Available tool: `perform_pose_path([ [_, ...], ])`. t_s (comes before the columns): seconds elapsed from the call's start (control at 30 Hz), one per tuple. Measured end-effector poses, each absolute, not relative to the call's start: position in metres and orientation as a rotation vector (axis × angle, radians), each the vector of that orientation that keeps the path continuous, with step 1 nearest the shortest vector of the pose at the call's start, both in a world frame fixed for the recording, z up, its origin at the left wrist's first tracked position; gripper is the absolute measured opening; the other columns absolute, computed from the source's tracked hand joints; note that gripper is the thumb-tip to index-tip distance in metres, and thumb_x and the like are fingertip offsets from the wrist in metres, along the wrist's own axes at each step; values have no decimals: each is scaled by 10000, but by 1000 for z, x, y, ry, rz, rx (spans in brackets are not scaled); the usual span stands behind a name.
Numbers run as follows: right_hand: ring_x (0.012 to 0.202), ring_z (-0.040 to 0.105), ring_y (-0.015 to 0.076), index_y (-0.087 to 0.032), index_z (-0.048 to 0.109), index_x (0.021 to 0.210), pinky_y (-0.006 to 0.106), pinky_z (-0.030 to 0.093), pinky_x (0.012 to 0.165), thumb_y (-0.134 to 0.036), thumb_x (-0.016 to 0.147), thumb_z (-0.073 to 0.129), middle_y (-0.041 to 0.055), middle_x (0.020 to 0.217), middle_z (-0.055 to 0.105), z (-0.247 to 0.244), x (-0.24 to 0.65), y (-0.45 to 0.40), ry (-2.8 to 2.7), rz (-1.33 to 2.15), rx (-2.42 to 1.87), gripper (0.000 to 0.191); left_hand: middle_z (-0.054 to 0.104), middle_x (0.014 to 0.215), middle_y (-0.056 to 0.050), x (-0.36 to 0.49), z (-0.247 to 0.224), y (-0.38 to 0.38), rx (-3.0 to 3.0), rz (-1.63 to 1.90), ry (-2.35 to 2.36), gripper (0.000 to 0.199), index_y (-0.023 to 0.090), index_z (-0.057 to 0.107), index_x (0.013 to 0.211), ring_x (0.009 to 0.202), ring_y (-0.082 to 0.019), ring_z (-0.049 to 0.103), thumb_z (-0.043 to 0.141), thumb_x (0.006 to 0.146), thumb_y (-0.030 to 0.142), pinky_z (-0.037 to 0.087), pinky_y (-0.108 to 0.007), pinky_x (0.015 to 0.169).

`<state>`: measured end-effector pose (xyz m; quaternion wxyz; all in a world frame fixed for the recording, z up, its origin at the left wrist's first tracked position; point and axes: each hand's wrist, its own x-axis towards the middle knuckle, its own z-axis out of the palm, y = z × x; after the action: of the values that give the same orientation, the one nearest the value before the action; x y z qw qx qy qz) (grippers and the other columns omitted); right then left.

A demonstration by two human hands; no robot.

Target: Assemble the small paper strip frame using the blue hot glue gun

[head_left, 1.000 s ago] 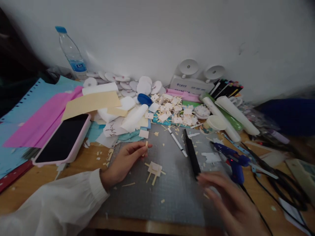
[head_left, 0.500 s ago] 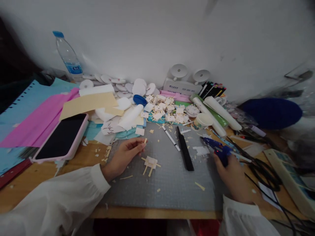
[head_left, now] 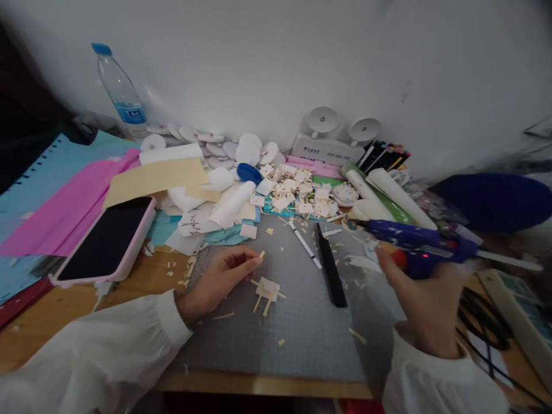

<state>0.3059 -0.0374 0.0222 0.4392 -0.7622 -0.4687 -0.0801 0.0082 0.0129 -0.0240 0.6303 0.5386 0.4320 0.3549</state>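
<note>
Head view: left hand (head_left: 226, 273) pinches pale strip (head_left: 261, 255); paper figure (head_left: 268, 288) with strip limbs lies near it on grey cutting mat (head_left: 302, 345). Right hand (head_left: 431, 302) grips blue hot-glue gun (head_left: 405, 241). Gluing step apparently in hand; next move seems to call for nozzle (head_left: 361, 223) at strip.

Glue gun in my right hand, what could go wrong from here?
The glue gun may be hot, since its red light is lit; glue on the pale strip could touch your left hand, as only a short end shows beyond its grip. If moved leftward, your right hand might bump the black tool lying on the grey mat.
</note>
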Motion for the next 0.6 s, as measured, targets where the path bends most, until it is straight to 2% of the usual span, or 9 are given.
perform_pose_path([
  [0.23, 333, 478, 149, -231, 478, 488, 263, 356, 366, -371, 668, 628, -31, 379, 496, -16, 256, -18, -1561, -33, -1756, 273, 551, 638, 30, 7, -26, 13, 1282, 795, 1000, 222, 141, 642, 745, 554, -83, 434, 659, 777, 360, 333, -194, 514],
  [0.37, 363, 535, 158, -210, 561, 650, 260, 417, 389, -337, 685, 607, -39, 439, 560, -34, 254, -26, -1685, 19, -1676, 139, 580, 650, 14, 8, -28, 14, 1330, 745, 1004, 208, 134, 662, 743, 592, -95, 482, 654, 787, 337, 360, -196, 541],
  [0.47, 393, 577, 161, -203, 584, 801, 252, 457, 411, -304, 702, 603, -42, 496, 610, -33, 252, -28, -1753, 89, -1628, 142, 597, 654, 0, 8, -28, 15, 1352, 719, 1038, 206, 130, 681, 746, 593, -101, 493, 652, 785, 329, 362, -197, 533],
  [0.6, 410, 598, 160, -217, 567, 819, 243, 469, 421, -270, 712, 606, -46, 521, 623, -29, 250, -28, -1813, 85, -1580, 126, 613, 656, -9, 9, -27, 14, 1378, 703, 1056, 196, 135, 701, 753, 586, -101, 497, 656, 780, 324, 359, -187, 514],
])
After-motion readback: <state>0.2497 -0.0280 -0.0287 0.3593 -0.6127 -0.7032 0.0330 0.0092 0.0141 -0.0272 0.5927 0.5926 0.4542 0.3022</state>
